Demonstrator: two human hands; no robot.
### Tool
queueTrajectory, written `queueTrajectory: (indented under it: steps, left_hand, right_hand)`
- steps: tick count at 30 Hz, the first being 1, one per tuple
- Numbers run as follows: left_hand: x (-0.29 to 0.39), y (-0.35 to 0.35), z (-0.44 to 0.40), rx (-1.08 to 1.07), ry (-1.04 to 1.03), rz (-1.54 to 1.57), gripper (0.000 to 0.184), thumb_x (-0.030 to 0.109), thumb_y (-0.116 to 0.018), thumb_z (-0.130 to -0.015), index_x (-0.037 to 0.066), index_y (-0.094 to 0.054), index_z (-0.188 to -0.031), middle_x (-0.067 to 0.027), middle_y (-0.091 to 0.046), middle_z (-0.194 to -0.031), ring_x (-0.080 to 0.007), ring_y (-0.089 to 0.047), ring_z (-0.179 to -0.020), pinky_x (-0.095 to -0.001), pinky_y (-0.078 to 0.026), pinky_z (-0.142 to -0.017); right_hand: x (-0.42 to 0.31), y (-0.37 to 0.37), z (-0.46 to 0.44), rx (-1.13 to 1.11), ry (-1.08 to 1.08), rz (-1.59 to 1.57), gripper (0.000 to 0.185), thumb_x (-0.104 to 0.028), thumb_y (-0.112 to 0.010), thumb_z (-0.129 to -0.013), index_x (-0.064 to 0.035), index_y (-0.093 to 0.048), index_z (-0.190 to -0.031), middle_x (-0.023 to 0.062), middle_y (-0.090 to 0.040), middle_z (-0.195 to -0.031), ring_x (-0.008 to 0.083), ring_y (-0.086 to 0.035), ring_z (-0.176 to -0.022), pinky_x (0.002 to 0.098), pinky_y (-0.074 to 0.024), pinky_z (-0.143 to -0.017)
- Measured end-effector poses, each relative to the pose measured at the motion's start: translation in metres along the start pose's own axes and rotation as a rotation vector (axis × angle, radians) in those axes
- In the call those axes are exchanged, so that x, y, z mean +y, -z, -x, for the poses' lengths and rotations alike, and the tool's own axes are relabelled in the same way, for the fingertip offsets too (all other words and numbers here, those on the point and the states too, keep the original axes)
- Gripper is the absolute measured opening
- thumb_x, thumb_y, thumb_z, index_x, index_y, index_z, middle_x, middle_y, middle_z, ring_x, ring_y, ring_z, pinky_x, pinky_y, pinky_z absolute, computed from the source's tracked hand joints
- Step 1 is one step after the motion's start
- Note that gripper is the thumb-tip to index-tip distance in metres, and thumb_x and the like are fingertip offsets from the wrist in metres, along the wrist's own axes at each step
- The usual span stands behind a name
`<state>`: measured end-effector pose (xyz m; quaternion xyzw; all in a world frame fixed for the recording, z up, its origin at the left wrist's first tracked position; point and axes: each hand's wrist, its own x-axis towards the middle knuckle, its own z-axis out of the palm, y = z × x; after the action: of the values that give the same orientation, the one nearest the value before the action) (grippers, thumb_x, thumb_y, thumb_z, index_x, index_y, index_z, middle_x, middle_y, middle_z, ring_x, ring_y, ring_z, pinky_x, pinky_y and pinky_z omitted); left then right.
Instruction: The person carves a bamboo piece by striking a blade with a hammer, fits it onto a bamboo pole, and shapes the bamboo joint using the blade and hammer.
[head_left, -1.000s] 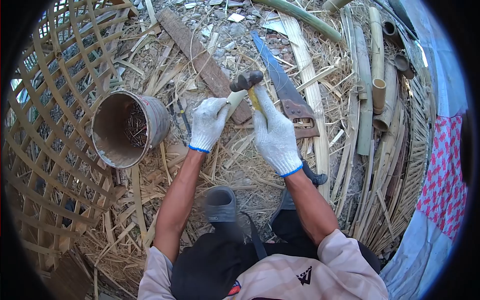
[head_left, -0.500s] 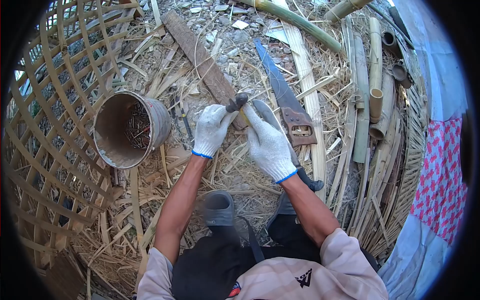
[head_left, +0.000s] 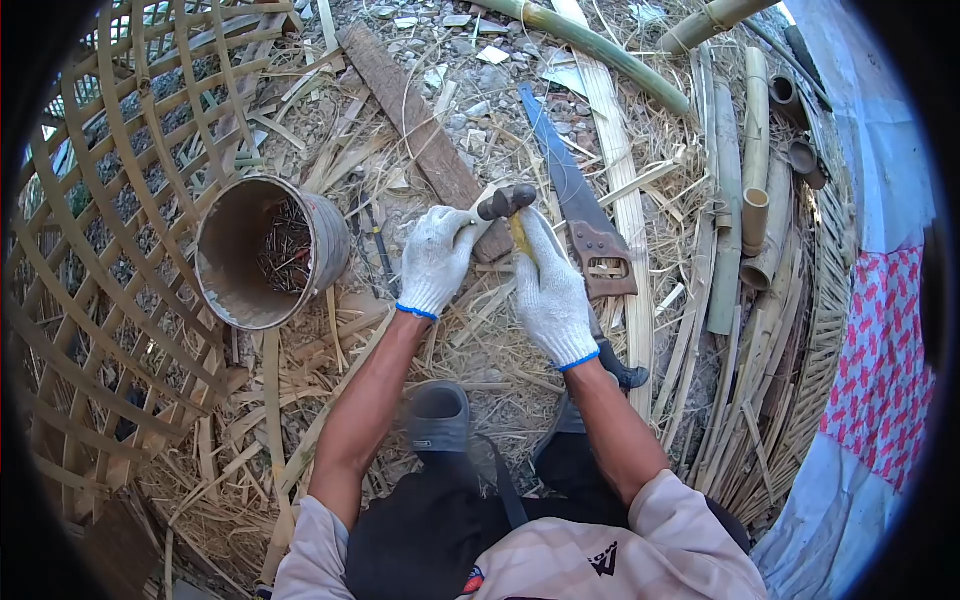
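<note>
Both hands wear white knit gloves with blue cuffs. My right hand (head_left: 552, 305) is closed around the yellow handle of a hammer (head_left: 507, 201), its dark head above the fingertips. Against the left end of the head, my left hand (head_left: 436, 260) has thumb and fingers pinched together; whatever they hold is too small to make out. A handsaw (head_left: 567, 165) with a brown wooden grip lies just beyond my right hand. Partly hidden under that hand is a long blade with a black handle (head_left: 626, 374).
A bucket of nails (head_left: 338, 250) lies tipped to the left, beside a woven bamboo lattice (head_left: 150, 130). Beyond my hands lies a brown plank (head_left: 410, 115). Bamboo poles (head_left: 755, 150) and split strips line the right side. Straw and shavings cover the ground.
Both hands have shifted slightly right with the hammer. Its head has turned more side-on, and more of the yellow handle shows.
</note>
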<state>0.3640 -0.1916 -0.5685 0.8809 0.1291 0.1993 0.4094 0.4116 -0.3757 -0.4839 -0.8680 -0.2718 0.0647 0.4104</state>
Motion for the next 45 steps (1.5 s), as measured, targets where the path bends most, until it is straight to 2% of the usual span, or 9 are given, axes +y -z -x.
queueTrajectory:
  steps: [3,10,16,22,26,28,32,36,45]
  left_hand:
    - [0.003,-0.008,-0.014,0.116,-0.018,-0.001,0.020,0.012,-0.079,-0.093,0.009,-0.076,-0.112,-0.0136,-0.075,-0.104,-0.0371,-0.071,-0.098,-0.0485,-0.056,-0.089]
    - [0.001,-0.027,-0.017,0.155,-0.032,-0.048,0.016,0.011,-0.079,-0.093,0.009,-0.078,-0.109,-0.0119,-0.076,-0.104,-0.0360,-0.070,-0.101,-0.0490,-0.054,-0.092]
    - [-0.006,-0.028,-0.015,0.157,0.006,0.070,0.010,0.009,-0.080,-0.092,0.008,-0.077,-0.102,-0.0114,-0.075,-0.100,-0.0352,-0.069,-0.099,-0.0490,-0.053,-0.092]
    - [-0.003,-0.023,-0.018,0.132,0.043,0.056,0.011,0.013,-0.083,-0.091,0.006,-0.075,-0.094,-0.0120,-0.072,-0.093,-0.0350,-0.067,-0.094,-0.0486,-0.052,-0.089]
    - [-0.006,-0.022,-0.017,0.104,0.046,0.038,0.014,0.016,-0.084,-0.092,0.006,-0.076,-0.094,-0.0123,-0.073,-0.093,-0.0354,-0.067,-0.093,-0.0486,-0.052,-0.089]
    - [-0.006,-0.023,-0.018,0.118,0.031,0.056,0.014,0.016,-0.084,-0.091,0.005,-0.076,-0.094,-0.0125,-0.073,-0.094,-0.0355,-0.067,-0.093,-0.0487,-0.052,-0.088]
    - [-0.015,-0.030,-0.016,0.146,-0.006,0.048,0.013,0.015,-0.083,-0.091,0.005,-0.077,-0.096,-0.0133,-0.074,-0.095,-0.0361,-0.068,-0.093,-0.0486,-0.053,-0.086]
    - [-0.006,-0.025,-0.019,0.074,0.053,-0.044,0.012,0.014,-0.082,-0.091,0.005,-0.077,-0.097,-0.0142,-0.075,-0.097,-0.0363,-0.068,-0.094,-0.0486,-0.054,-0.086]
    - [-0.005,-0.025,-0.019,0.098,0.058,0.025,0.013,0.017,-0.083,-0.092,0.005,-0.077,-0.094,-0.0142,-0.075,-0.094,-0.0365,-0.068,-0.091,-0.0486,-0.054,-0.085]
  right_hand:
    - [-0.004,0.004,0.002,-0.057,-0.169,-0.079,0.063,-0.005,-0.060,-0.105,-0.0127,-0.047,-0.167,0.0319,-0.064,-0.146,0.0466,-0.067,-0.132,0.0481,-0.0541,-0.109]
    - [-0.006,0.009,-0.010,-0.098,-0.190,-0.037,0.067,-0.005,-0.062,-0.104,-0.0141,-0.046,-0.168,0.0322,-0.067,-0.141,0.0480,-0.068,-0.128,0.0490,-0.0558,-0.105]
    - [-0.006,0.004,-0.012,0.028,0.041,0.027,0.068,-0.006,-0.064,-0.103,-0.0201,-0.048,-0.168,0.0244,-0.072,-0.102,0.0438,-0.073,-0.092,0.0485,-0.0589,-0.080]
    - [-0.004,0.003,-0.014,-0.053,0.123,0.179,0.074,-0.005,-0.065,-0.102,-0.0254,-0.045,-0.169,0.0179,-0.065,-0.086,0.0385,-0.071,-0.078,0.0499,-0.0570,-0.068]
    - [0.001,-0.005,-0.011,0.076,0.237,0.116,0.076,-0.005,-0.065,-0.101,-0.0251,-0.042,-0.171,0.0173,-0.065,-0.085,0.0381,-0.070,-0.077,0.0511,-0.0566,-0.068]
    - [0.001,-0.005,-0.018,-0.073,0.093,0.212,0.076,-0.003,-0.066,-0.099,-0.0231,-0.044,-0.170,0.0181,-0.066,-0.088,0.0380,-0.071,-0.078,0.0489,-0.0569,-0.070]
    - [-0.004,-0.001,-0.016,0.061,0.204,0.125,0.078,-0.002,-0.065,-0.100,-0.0226,-0.041,-0.171,0.0177,-0.065,-0.087,0.0386,-0.069,-0.077,0.0506,-0.0560,-0.071]
    - [0.001,-0.003,-0.020,-0.076,0.107,0.205,0.078,-0.001,-0.067,-0.099,-0.0234,-0.045,-0.170,0.0194,-0.066,-0.089,0.0392,-0.071,-0.083,0.0500,-0.0568,-0.073]
    - [-0.003,0.000,-0.026,-0.041,0.157,0.157,0.078,-0.003,-0.064,-0.102,-0.0264,-0.041,-0.172,0.0213,-0.068,-0.094,0.0437,-0.071,-0.084,0.0521,-0.0567,-0.074]
